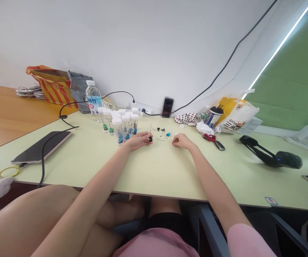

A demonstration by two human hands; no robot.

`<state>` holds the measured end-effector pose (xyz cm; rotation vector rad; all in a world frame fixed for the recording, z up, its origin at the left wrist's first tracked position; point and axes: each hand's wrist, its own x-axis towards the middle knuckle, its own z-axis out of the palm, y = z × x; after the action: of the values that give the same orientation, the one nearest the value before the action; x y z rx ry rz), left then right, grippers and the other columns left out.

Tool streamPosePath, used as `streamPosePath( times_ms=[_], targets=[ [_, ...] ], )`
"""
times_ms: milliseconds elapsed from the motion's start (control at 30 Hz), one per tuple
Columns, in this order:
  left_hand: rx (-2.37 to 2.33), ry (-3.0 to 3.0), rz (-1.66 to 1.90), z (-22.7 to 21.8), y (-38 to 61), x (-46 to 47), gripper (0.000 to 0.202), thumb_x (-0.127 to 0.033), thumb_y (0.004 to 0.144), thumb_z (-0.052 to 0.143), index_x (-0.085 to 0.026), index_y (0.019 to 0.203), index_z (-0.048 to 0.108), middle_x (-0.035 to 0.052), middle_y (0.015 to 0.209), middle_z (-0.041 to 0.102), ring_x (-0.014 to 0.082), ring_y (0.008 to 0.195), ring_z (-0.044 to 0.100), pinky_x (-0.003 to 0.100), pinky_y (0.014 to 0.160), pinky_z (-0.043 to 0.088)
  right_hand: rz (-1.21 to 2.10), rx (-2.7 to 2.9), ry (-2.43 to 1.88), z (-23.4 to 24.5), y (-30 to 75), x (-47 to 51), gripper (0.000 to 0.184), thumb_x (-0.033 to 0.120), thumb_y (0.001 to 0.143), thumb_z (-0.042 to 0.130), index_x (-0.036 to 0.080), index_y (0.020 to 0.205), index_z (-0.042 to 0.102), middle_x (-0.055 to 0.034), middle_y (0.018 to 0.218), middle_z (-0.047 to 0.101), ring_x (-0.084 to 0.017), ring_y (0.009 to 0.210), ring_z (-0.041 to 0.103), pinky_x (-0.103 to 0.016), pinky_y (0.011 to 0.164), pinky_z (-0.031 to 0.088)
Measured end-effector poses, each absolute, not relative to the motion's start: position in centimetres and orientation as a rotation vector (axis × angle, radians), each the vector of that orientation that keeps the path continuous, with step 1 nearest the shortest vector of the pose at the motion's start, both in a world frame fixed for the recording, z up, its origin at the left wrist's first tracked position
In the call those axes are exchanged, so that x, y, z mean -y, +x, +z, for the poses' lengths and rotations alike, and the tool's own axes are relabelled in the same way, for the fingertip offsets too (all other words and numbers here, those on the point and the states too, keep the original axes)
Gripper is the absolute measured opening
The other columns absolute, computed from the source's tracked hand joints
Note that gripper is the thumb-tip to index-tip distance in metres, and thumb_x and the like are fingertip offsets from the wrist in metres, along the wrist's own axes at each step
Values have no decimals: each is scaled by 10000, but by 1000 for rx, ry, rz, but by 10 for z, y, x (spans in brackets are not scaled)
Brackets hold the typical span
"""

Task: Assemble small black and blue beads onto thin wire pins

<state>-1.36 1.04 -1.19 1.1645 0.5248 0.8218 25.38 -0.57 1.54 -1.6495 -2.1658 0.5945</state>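
Note:
My left hand [140, 140] pinches a small black piece with a thin upright wire [150, 138] between thumb and fingertips, just above the table. To its right my right hand [183, 141] is closed near the tabletop, its fingertips pressed together; whether anything is in them is too small to tell. Between and behind the hands lie loose small parts: a blue piece [168, 134], black pieces [163, 130] and thin metal pins [160, 139]. Several clear tubes with white caps [117, 130] stand upright left of my left hand, with blue or green pieces and wires inside.
A water bottle [93, 103] stands behind the tubes. At left lie a tablet [43, 147] and a black cable [43, 160]. A tumbler [214, 116], a car key [219, 145], a white-and-yellow bag [237, 116] and a black headset-like device [269, 157] are at right.

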Motion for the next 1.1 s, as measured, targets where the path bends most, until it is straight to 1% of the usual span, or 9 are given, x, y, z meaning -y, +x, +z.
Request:
streamPosePath(
  times_ms=[67, 133, 267, 367, 500, 667, 767, 900, 1100],
  targets=[
    [-519, 1164, 824, -13, -14, -11, 181, -267, 741, 620, -130, 842, 559, 42, 780, 576, 158, 738, 603, 286, 687, 426, 603, 2134, -1656, 17, 257, 6, 75, 99, 651, 584, 138, 680, 641, -20, 612, 627, -103, 537, 554, -200, 547, 422],
    [-521, 1164, 823, -13, -14, -11, 189, -271, 740, 621, -129, 849, 561, 44, 777, 576, 160, 742, 604, 287, 693, 427, 576, 2102, -1649, 20, 263, 6, 124, 100, 691, 544, 141, 760, 638, -25, 672, 624, -89, 523, 535, -204, 543, 420],
    [-532, 1161, 823, -13, -14, -12, 191, -274, 742, 619, -127, 851, 564, 44, 761, 578, 162, 746, 606, 285, 700, 424, 497, 2273, -1463, 22, 276, 6, 222, 69, 636, 596, 170, 824, 655, -45, 888, 590, -109, 707, 541, -217, 671, 428],
    [-538, 1160, 820, -13, -14, -12, 192, -276, 740, 621, -128, 851, 566, 41, 760, 578, 165, 748, 610, 286, 709, 423, 485, 2360, -1402, 17, 278, 4, 231, 127, 620, 643, 186, 842, 669, -55, 953, 545, -134, 795, 519, -239, 743, 416],
    [-544, 1159, 823, -14, -14, -12, 189, -275, 741, 621, -127, 847, 570, 39, 753, 581, 158, 738, 613, 298, 741, 420, 471, 2380, -1394, 8, 273, -2, 145, 189, 637, 648, 162, 779, 662, -53, 908, 547, -138, 780, 511, -241, 728, 406],
    [-531, 1175, 822, -15, -14, -14, 189, -280, 742, 618, -131, 852, 577, 44, 747, 586, 160, 742, 610, 302, 731, 421, 499, 2417, -1440, -2, 272, -12, 19, 152, 665, 606, 141, 669, 621, -31, 742, 584, -126, 694, 509, -226, 665, 394],
    [-535, 1174, 826, -16, -15, -15, 196, -284, 734, 626, -134, 853, 579, 45, 758, 583, 162, 747, 610, 308, 738, 422, 466, 2366, -1513, -9, 271, -15, 51, 140, 697, 562, 138, 669, 604, -34, 721, 593, -125, 664, 503, -228, 629, 389],
    [-538, 1170, 825, -17, -16, -15, 217, -288, 720, 638, -132, 860, 582, 56, 787, 587, 165, 763, 608, 312, 753, 423, 432, 2092, -1552, -15, 259, -18, 126, 133, 737, 501, 143, 783, 619, -33, 743, 609, -113, 639, 510, -225, 620, 398],
    [-528, 1177, 817, -16, -16, -14, 215, -287, 726, 632, -133, 865, 574, 55, 782, 589, 169, 760, 606, 303, 729, 422, 422, 1996, -1422, -14, 234, -24, 194, 124, 705, 523, 157, 812, 681, -44, 786, 624, -103, 641, 520, -222, 651, 411]
  ],
)
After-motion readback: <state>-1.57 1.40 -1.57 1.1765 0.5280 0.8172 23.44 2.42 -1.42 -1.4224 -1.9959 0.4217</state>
